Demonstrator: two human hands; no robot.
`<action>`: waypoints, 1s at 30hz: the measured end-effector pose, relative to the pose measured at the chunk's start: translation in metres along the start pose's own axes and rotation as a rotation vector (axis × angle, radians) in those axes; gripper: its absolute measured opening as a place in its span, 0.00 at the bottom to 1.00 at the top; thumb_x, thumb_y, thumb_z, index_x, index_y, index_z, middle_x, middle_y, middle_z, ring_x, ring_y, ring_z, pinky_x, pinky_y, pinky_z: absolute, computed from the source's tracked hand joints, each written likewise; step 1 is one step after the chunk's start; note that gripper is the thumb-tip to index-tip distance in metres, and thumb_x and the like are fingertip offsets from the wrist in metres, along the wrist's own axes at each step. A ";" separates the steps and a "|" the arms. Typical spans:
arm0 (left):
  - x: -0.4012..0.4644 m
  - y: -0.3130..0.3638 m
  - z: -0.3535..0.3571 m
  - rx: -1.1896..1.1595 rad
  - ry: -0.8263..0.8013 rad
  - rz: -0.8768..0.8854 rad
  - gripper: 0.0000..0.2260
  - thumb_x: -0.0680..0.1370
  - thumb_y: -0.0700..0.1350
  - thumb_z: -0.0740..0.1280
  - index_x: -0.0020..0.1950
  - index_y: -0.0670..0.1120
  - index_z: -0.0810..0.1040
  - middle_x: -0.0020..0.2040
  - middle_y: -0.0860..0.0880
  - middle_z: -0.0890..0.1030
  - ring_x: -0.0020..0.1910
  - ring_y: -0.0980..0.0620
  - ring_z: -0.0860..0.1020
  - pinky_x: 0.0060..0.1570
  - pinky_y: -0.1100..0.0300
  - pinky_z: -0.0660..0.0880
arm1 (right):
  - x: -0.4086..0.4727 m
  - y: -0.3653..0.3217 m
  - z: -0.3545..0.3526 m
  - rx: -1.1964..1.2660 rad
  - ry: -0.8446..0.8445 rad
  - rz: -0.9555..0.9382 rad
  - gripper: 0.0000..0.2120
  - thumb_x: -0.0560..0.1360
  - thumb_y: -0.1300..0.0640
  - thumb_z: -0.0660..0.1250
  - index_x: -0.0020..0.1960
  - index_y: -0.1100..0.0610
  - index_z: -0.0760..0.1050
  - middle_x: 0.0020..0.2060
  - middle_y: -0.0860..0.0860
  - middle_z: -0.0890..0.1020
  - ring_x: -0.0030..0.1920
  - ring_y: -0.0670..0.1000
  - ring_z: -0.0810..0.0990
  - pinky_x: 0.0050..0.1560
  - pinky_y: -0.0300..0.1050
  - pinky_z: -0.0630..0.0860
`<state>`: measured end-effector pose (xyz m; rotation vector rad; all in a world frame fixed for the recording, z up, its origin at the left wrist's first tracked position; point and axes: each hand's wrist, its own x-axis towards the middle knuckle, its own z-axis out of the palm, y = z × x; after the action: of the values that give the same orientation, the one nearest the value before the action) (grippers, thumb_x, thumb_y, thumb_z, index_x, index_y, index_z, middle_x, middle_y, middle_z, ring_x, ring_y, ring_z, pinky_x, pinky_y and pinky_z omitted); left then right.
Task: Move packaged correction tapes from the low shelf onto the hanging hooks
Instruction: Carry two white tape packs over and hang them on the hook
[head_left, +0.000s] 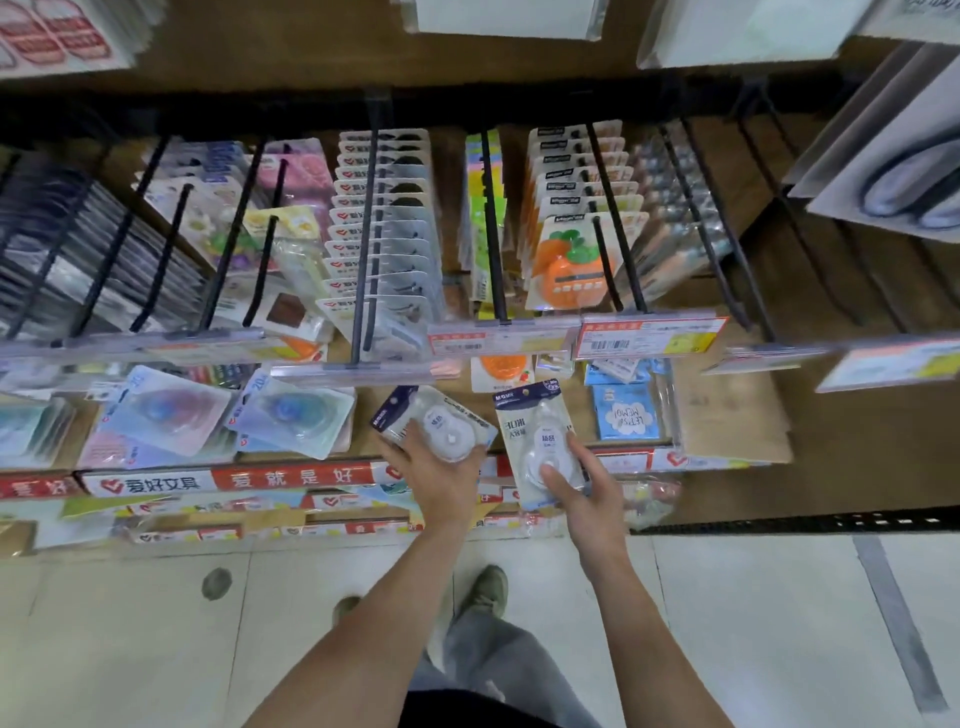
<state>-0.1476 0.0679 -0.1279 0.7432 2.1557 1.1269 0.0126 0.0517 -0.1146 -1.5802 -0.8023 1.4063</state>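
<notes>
My left hand (439, 480) grips a packaged white correction tape (434, 423), tilted with its card top pointing up and left. In my right hand (584, 491) I hold a second packaged correction tape (537, 439), upright, thumb pressed on its clear blister. Both packs hover over the front of the low shelf (291, 478), just below the price rail. Black hanging hooks (493, 223) jut out above, most loaded with carded goods; the hook (366, 234) above my left hand carries a long row of cards.
Blue and pink blister packs (291, 415) lie on the low shelf at left, with blue memo pads (626, 418) and a brown box (727, 410) at right. Clear price-tag rails (649, 338) run across the hook tips. My feet stand on the tiled floor (156, 623).
</notes>
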 end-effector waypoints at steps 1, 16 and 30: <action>-0.003 -0.002 -0.005 -0.008 -0.038 -0.016 0.47 0.64 0.40 0.83 0.77 0.44 0.62 0.81 0.44 0.45 0.76 0.53 0.53 0.65 0.69 0.58 | 0.001 0.002 0.002 0.006 -0.001 0.010 0.25 0.74 0.61 0.75 0.70 0.56 0.75 0.65 0.53 0.80 0.65 0.52 0.79 0.65 0.55 0.77; 0.001 -0.045 -0.130 -0.330 -0.465 -0.199 0.37 0.67 0.33 0.78 0.72 0.55 0.72 0.67 0.54 0.77 0.65 0.52 0.77 0.60 0.49 0.79 | -0.053 0.025 0.071 0.006 -0.109 0.072 0.21 0.71 0.58 0.78 0.61 0.45 0.78 0.59 0.39 0.81 0.61 0.40 0.78 0.67 0.52 0.74; 0.006 -0.153 -0.377 -0.555 -0.115 -0.149 0.24 0.72 0.34 0.76 0.63 0.52 0.76 0.68 0.53 0.75 0.67 0.54 0.73 0.50 0.68 0.75 | -0.215 0.065 0.259 -0.121 -0.375 0.010 0.17 0.69 0.64 0.78 0.55 0.51 0.81 0.57 0.45 0.84 0.60 0.49 0.81 0.63 0.53 0.78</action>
<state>-0.4517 -0.1988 -0.0832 0.3764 1.6516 1.4669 -0.2817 -0.1207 -0.0799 -1.4275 -1.1174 1.7165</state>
